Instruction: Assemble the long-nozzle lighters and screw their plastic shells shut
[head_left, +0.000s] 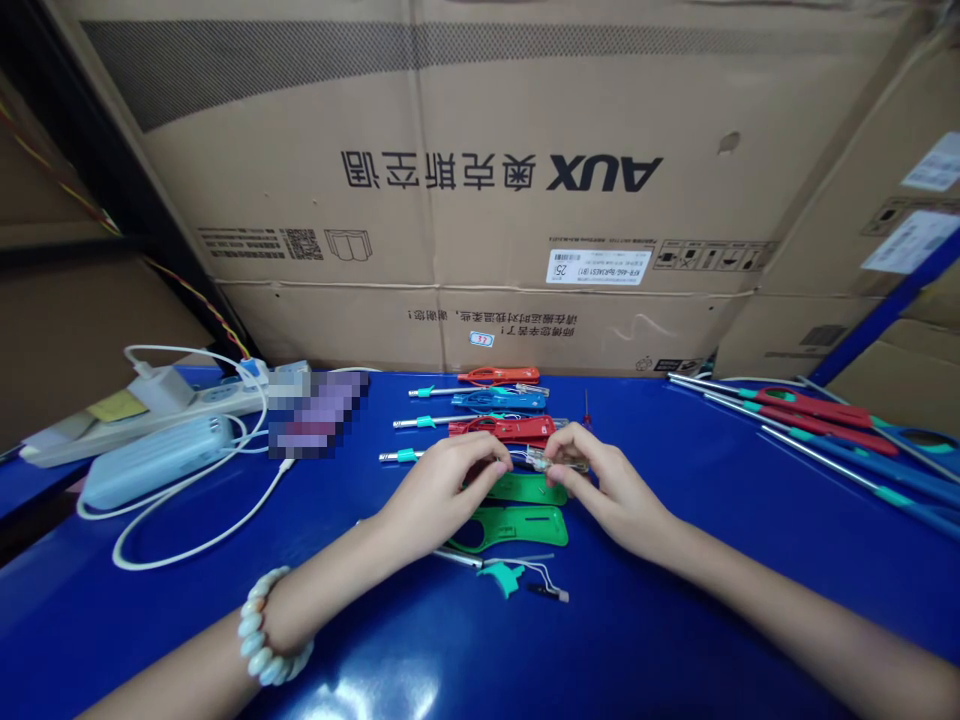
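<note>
Above a row of lighter parts, my left hand (457, 482) is closed in a pinch over the left end of the green shells. What its fingertips hold, if anything, is too small to make out. Across from it, my right hand (619, 495) pinches a small clear plastic part (537, 459). Beneath both hands lie two green lighter shell halves (519, 527), the upper one partly covered. Nearer to me are a metal tube (463, 557), a teal trigger (504, 579) and a black igniter (546, 592) with white wires. Behind the fingers rests a red shell (525, 430).
Farther back lie a blue shell (499, 401) and an orange shell (499, 375). Several long lighters (817, 412) lie at the right. A power bank (154, 462), white cables and a power strip (75, 430) occupy the left. A cardboard box (480, 240) closes off the back.
</note>
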